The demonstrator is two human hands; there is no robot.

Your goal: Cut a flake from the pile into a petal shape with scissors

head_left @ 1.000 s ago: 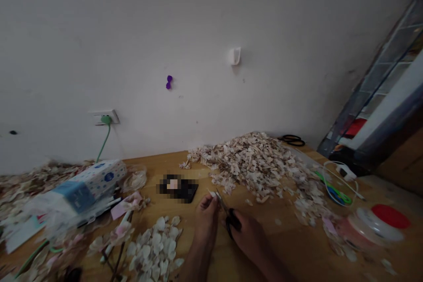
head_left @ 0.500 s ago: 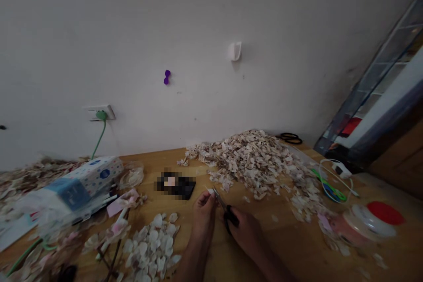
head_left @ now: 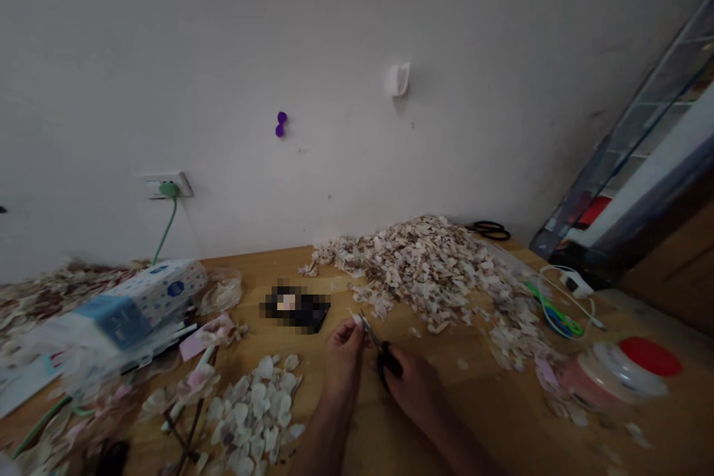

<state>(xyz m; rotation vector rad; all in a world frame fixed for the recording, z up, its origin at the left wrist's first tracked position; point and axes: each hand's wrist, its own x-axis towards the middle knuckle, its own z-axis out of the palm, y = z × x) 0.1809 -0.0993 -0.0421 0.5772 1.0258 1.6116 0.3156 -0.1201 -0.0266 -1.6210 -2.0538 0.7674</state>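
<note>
Between the thumb and fingers of my left hand [head_left: 344, 348] is a small whitish petal-like piece [head_left: 357, 318]. My right hand [head_left: 413, 381] grips black-handled scissors [head_left: 384, 357], their blades pointing up and left against the piece. Whether the blades are fully closed is too small to tell. To the left of my left forearm lies a heap of rounded pale petals [head_left: 259, 409]. A much larger pile of pale, dry-looking petal pieces [head_left: 424, 268] spreads beyond my hands, up to the wall.
A phone-like dark object, partly pixelated [head_left: 298, 309], lies beyond my left hand. At left are a tissue pack [head_left: 139, 305] and flower stems [head_left: 190, 428]. A red-lidded jar [head_left: 619, 372], a white cable [head_left: 558, 312] and a second pair of scissors [head_left: 491, 230] are on the right.
The whole view has shifted slightly, with the wall and table items a little higher in the picture. Both hands keep nearly the same pose around the piece and scissors.
</note>
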